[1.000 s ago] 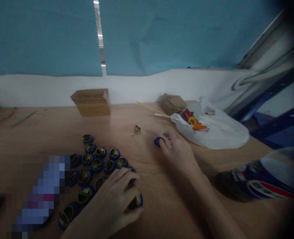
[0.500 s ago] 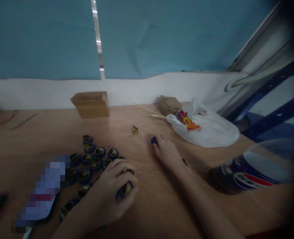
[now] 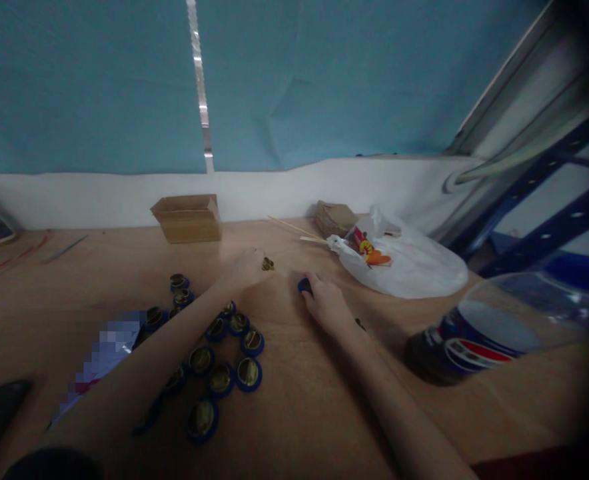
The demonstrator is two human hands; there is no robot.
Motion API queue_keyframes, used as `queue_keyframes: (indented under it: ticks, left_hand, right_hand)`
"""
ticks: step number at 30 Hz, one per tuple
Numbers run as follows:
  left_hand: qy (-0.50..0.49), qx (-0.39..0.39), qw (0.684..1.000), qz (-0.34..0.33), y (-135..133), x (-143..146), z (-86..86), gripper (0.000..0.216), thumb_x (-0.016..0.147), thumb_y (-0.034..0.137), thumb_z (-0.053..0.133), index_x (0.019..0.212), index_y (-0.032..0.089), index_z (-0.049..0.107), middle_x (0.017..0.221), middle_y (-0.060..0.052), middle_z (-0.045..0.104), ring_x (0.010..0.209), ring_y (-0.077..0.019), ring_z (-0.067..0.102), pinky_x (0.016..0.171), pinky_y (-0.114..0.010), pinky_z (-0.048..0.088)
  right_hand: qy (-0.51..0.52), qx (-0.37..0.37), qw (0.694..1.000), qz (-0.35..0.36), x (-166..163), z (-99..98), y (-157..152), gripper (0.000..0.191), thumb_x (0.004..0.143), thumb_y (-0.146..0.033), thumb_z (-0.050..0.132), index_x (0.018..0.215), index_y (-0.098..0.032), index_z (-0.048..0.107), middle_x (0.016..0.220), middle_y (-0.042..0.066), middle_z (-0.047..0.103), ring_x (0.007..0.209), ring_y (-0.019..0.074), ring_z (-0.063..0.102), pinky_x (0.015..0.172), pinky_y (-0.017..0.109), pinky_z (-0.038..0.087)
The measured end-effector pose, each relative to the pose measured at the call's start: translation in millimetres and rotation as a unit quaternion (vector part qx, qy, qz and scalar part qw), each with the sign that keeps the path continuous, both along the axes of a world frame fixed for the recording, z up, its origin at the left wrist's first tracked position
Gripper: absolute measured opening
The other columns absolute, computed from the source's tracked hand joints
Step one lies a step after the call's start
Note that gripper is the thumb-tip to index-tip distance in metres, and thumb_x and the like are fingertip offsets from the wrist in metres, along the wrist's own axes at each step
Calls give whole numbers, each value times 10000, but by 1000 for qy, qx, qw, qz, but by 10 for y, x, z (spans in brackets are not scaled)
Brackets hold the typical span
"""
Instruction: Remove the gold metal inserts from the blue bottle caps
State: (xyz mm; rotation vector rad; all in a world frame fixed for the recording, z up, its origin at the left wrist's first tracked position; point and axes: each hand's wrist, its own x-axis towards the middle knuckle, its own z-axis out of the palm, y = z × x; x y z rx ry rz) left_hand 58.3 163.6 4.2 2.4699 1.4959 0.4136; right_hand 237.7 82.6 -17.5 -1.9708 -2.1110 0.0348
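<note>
My left hand (image 3: 248,265) reaches out over the table, its fingertips beside a small gold-coloured metal piece (image 3: 268,265). Its fingers are blurred, and whether they touch the piece is unclear. Farther right, my right hand (image 3: 326,303) is closed on a dark blue round piece (image 3: 304,285) near the tabletop. Several round blue-rimmed pieces with gold metal in them (image 3: 220,380) lie to the left, partly hidden under my left forearm. Another small dark piece (image 3: 360,324) shows beside my right forearm.
An open cardboard box (image 3: 190,220) and a folded brown packet (image 3: 335,219) stand by the wall. A white plastic bag (image 3: 419,263) with thin sticks lies at the back right. A large Pepsi container (image 3: 467,343) is at right. A pixelated phone-like object (image 3: 107,353) lies left.
My left hand has moved from the blue-rimmed pieces forward to the gold metal piece, leaving pieces that were around its fingers on the table. My right hand still grips the blue piece.
</note>
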Motion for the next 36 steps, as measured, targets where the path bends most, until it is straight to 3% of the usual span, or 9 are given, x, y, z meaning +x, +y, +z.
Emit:
queue_keyframes:
  ticks: [5, 11, 17, 22, 25, 29, 36]
  left_hand:
    - [20, -9, 999, 32, 144, 218, -150, 319, 909, 304, 576, 1196, 164, 559, 1211, -99, 590, 1010, -229, 618, 840, -432, 532]
    - [-17, -18, 999, 22, -4, 187, -160, 317, 911, 305, 573, 1196, 167, 558, 1206, -95, 593, 1002, -226, 621, 833, -432, 535]
    - [-121, 19, 992, -8, -449, 7, 39, 244, 925, 201, 512, 1155, 126, 536, 1124, -125, 615, 999, -221, 628, 841, -385, 525]
    - [-210, 23, 977, -25, -1015, -238, 74, 340, 869, 170, 547, 1190, 154, 436, 1010, -83, 644, 870, -183, 660, 774, -327, 548]
    - [-328, 18, 944, 7, -1250, -343, -9, 273, 833, 143, 570, 1100, 174, 527, 1023, -80, 618, 905, -197, 641, 789, -354, 549]
    - [-456, -29, 889, 4, -1324, -388, -145, 284, 773, 100, 604, 1044, 188, 603, 1130, -91, 610, 1077, -224, 608, 899, -380, 527]
    - [-633, -182, 752, 19, -1290, -391, -213, 361, 663, 33, 685, 985, 173, 599, 975, -46, 719, 894, -175, 702, 807, -296, 560]
  right_hand:
    - [28, 42, 999, 5, 20, 18, -6, 307, 838, -94, 503, 1135, -137, 565, 1089, 136, 663, 995, 259, 610, 847, 331, 418]
    - [86, 114, 990, 16, -30, 115, -21, 279, 831, -119, 490, 1095, -142, 578, 1116, 146, 630, 1084, 286, 545, 930, 387, 403]
    - [192, 161, 968, 19, -181, 172, -119, 282, 863, -251, 509, 1129, -157, 530, 1030, 113, 651, 950, 262, 606, 824, 395, 486]
    - [342, 194, 913, 107, -396, 295, -337, 284, 863, -240, 551, 1142, -192, 536, 1054, 91, 647, 909, 219, 621, 800, 371, 513]
    - [384, 162, 891, 177, -509, 355, -476, 304, 856, -203, 567, 1158, -209, 538, 1079, 74, 648, 927, 201, 623, 809, 355, 520]
    - [372, 101, 878, 284, -587, 383, -582, 392, 834, -128, 574, 1209, -230, 533, 1172, 60, 629, 1057, 198, 592, 898, 355, 491]
    - [345, 87, 884, 304, -565, 351, -547, 378, 818, -119, 613, 1177, -232, 577, 1170, 52, 645, 1093, 202, 588, 949, 373, 467]
